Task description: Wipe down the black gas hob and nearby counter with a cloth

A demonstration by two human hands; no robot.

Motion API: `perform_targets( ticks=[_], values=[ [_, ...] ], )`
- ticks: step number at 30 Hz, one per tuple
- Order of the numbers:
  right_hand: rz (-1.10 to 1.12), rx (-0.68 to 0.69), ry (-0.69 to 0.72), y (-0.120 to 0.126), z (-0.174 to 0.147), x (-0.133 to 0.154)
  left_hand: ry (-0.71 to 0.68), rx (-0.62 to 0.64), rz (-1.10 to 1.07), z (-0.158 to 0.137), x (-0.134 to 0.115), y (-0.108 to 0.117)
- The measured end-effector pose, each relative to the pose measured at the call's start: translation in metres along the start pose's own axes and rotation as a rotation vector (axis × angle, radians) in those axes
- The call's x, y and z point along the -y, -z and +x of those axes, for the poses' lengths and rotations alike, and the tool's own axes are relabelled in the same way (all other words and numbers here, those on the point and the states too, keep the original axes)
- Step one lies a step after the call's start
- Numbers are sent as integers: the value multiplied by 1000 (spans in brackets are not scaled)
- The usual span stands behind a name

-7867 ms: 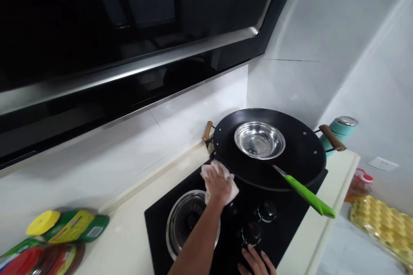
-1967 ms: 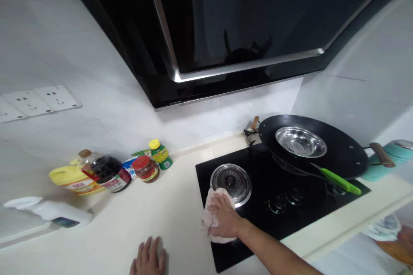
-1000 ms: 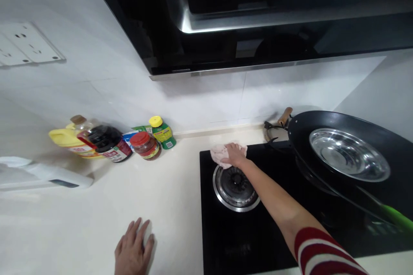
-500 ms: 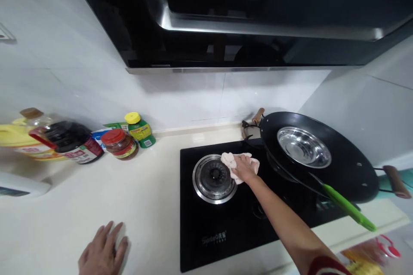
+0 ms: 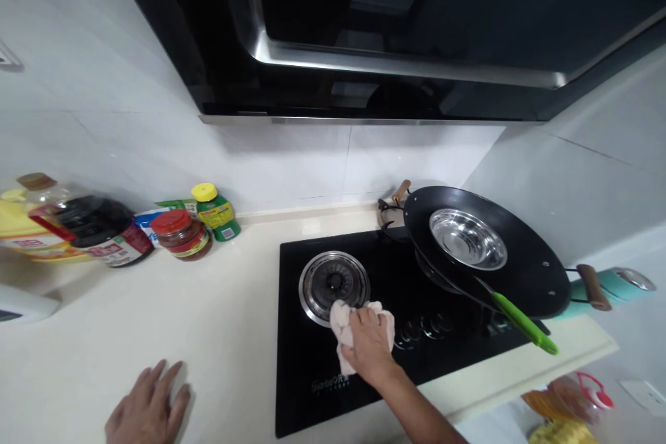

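At lower centre, the right hand (image 5: 370,345) has its fingers bent over a crumpled pink cloth (image 5: 340,321), its middle hidden and long axis unclear; it lies on the black hob (image 5: 304,361), overlapping the burner (image 5: 334,284) at lower right; hob lettering (image 5: 329,383) starts with S, the rest blurred; bottom left, the left hand (image 5: 146,408), wrist cut off, rests on the worktop (image 5: 223,333), fingers parted, empty.

A red-lidded jar (image 5: 182,236) stands beside a green bottle (image 5: 218,216), and a wok (image 5: 528,267) holds a metal bowl (image 5: 467,241).

Blurred "S…" lettering (image 5: 330,383) on cooktop (image 5: 390,270)
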State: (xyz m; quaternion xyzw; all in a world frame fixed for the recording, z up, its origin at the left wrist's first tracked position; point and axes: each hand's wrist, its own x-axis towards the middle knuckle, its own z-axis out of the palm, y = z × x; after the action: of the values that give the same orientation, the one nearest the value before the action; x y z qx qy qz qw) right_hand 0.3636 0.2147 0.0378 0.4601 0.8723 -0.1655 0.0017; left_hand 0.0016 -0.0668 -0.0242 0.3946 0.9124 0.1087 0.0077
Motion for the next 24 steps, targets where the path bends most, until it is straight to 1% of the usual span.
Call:
perform_targets(
  ticks=[5, 7, 8, 10, 12, 13, 14, 15, 17, 19, 22, 24],
  values=[
    [169, 47, 151, -20, -9, 42, -9, -16, 19, 0, -1, 1],
    [298, 43, 163, -22, -11, 48, -12, -19, 18, -1, -2, 2],
    [396, 36, 150, -20, -12, 47, -11, -16, 16, -1, -3, 3],
    [674, 33, 95, -11, -12, 37, -8, -10, 10, -2, -5, 6],
    [982, 39, 32, 5, -8, 17, -6, -14, 6, -3, -8, 8],
    [1101, 34, 0, 15, -5, 3, -7, -16, 4, -4, -9, 9],
    [1184, 15, -34, 25, 0, -11, -8, -19, 4, -4, -9, 10],
    [1222, -23, -73, 35, 6, -27, -9, -21, 3, -4, -10, 9],
    [1220, -105, -155, 52, 20, -59, -10, -24, 5, -4, -9, 8],
    [1137, -127, -221, 64, 36, -89, -14, -25, 6, -3, -6, 6],
    [885, -130, -266, 72, 56, -125, -18, -17, 10, -2, -3, 3],
    [709, -167, -282, 74, 66, -143, -13, -14, 21, -2, -2, 3]
  ],
)
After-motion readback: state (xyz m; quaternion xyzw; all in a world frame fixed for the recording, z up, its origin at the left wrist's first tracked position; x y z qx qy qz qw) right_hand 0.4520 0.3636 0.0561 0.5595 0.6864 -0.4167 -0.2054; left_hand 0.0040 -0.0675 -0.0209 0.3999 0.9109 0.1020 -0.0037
